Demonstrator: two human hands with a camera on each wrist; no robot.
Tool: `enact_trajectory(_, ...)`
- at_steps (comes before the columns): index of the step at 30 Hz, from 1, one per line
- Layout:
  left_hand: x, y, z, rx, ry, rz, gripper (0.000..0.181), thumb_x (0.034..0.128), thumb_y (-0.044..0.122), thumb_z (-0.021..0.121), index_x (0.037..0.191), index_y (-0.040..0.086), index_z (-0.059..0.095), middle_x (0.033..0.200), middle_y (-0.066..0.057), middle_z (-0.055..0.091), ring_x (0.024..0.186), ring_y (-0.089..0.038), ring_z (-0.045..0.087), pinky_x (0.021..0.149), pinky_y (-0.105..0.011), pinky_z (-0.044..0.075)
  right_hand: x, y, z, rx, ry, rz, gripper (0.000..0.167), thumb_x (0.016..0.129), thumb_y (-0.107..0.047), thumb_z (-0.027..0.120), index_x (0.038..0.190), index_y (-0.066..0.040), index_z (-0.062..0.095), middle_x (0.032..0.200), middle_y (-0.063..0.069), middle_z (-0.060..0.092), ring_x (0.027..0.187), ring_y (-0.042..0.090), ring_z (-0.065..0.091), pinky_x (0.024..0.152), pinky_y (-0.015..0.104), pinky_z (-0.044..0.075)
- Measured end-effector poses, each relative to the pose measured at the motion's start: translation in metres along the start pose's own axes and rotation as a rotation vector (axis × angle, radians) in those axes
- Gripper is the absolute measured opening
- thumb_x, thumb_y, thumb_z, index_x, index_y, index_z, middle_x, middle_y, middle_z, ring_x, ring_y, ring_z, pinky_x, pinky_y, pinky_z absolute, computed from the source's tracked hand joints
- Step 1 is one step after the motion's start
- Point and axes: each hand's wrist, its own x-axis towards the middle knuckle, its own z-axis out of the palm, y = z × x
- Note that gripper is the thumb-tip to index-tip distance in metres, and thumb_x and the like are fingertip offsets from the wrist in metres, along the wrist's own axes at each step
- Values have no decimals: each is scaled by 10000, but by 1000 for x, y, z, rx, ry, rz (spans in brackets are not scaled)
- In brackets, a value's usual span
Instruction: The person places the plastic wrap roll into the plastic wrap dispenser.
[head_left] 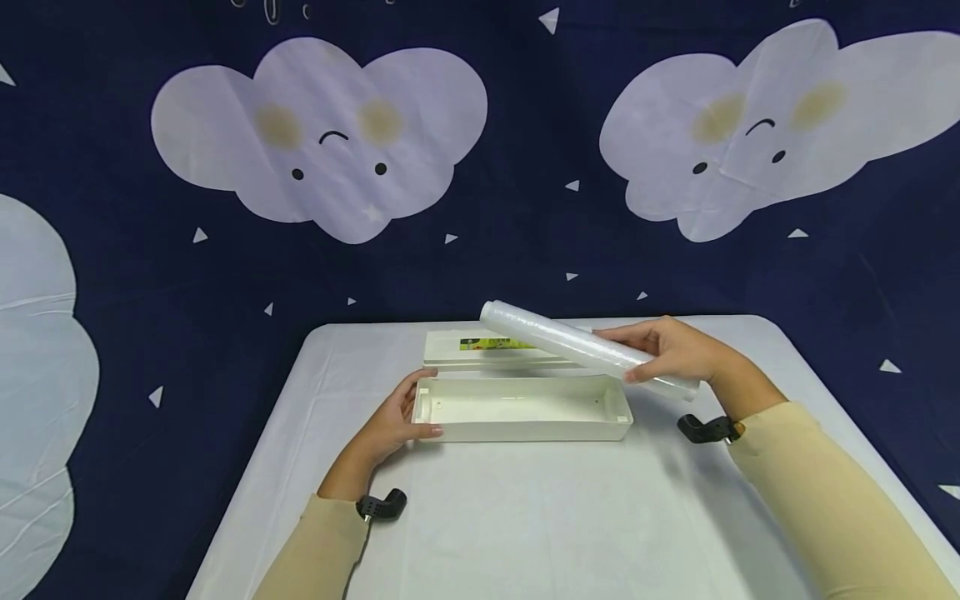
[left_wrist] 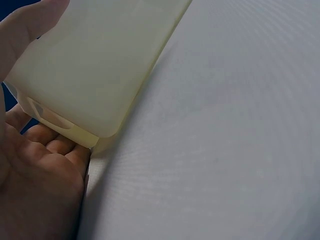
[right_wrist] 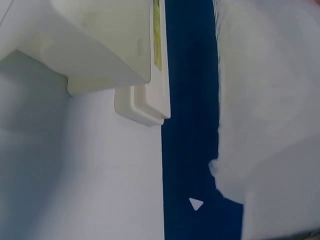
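Observation:
A long cream-coloured box (head_left: 525, 431) lies on the table with its hollow side up. My left hand (head_left: 388, 427) grips the box's left end, thumb on the front wall and fingers behind; the left wrist view shows this end from close by. A roll of cling film (head_left: 562, 337) is in my right hand (head_left: 678, 354), held near its right end. It slants over the box's right part, its left end higher. In the right wrist view the roll (right_wrist: 267, 75) fills the right side. Behind the box lies the matching lid (head_left: 442, 348) with a yellow-green label, partly hidden by the roll.
A white cloth covers the table (head_left: 555, 525). Behind it hangs a dark blue curtain (head_left: 525, 208) printed with clouds and small triangles. The table's back edge runs close behind the lid. A black wrist camera (head_left: 384, 505) sits on the left wrist, another on the right.

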Motion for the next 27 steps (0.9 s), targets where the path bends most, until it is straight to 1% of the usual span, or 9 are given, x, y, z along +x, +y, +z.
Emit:
enact_trajectory(5, 1, -1, 0, 25, 2, 12, 1094, 702, -63, 948, 1607, 206, 396, 1568, -119, 456, 1426, -313, 450, 1123, -325, 424, 7, -5, 5, -12, -36, 19, 709, 806, -25, 907, 1459, -53, 632, 1409, 135, 644, 1077, 303, 666, 852, 329, 594)
enact_trajectory(8, 1, -1, 0, 16, 0, 13, 1097, 700, -68, 946, 1607, 207, 394, 1565, -130, 459, 1418, -318, 457, 1122, -335, 429, 12, -8, 9, -14, -67, 21, 710, 813, -34, 904, 1466, -47, 623, 1405, 137, 646, 1075, 332, 656, 845, 356, 596)
enact_trajectory(10, 1, -1, 0, 10, -1, 12, 1094, 700, -64, 947, 1604, 211, 396, 1567, -141, 458, 1409, -324, 464, 1121, -347, 434, 15, -9, 11, -2, -90, 21, 715, 818, -39, 901, 1472, -35, 612, 1403, 145, 645, 1073, 353, 650, 845, 382, 597)
enact_trajectory(13, 0, -1, 0, 11, -3, 9, 1096, 699, -46, 954, 1604, 217, 394, 1568, -151, 457, 1396, -336, 473, 1118, -365, 441, 19, -10, 14, 21, -118, 26, 723, 818, -22, 896, 1478, -26, 601, 1401, 160, 643, 1085, 354, 646, 851, 391, 598)
enact_trajectory(16, 0, -1, -1, 19, -3, 8, 1097, 699, -27, 961, 1605, 215, 392, 1565, -148, 460, 1391, -341, 476, 1120, -371, 441, 23, -9, 17, 67, -156, 18, 729, 817, 29, 878, 1482, 3, 581, 1404, 198, 632, 1122, 338, 648, 870, 376, 596)
enact_trajectory(19, 0, -2, -1, 23, -1, 12, 1097, 699, -20, 963, 1604, 224, 393, 1558, -137, 466, 1386, -341, 481, 1116, -370, 445, 27, -8, 19, 110, -196, -9, 722, 820, 88, 848, 1480, 46, 559, 1419, 235, 608, 1142, 330, 652, 888, 358, 591)
enact_trajectory(22, 0, -1, -1, 13, -1, 14, 1086, 703, -39, 952, 1598, 230, 398, 1556, -132, 466, 1386, -338, 480, 1113, -366, 448, 30, -7, 21, 134, -227, -21, 718, 821, 102, 840, 1478, 62, 551, 1440, 244, 587, 1163, 328, 651, 908, 356, 585)
enact_trajectory(27, 0, -1, -1, 12, -2, 7, 1084, 706, -55, 944, 1599, 217, 393, 1570, -133, 452, 1412, -326, 459, 1121, -357, 437, 34, -9, 26, 131, -248, -6, 713, 816, 84, 855, 1470, 41, 575, 1418, 223, 612, 1133, 321, 670, 902, 363, 590)
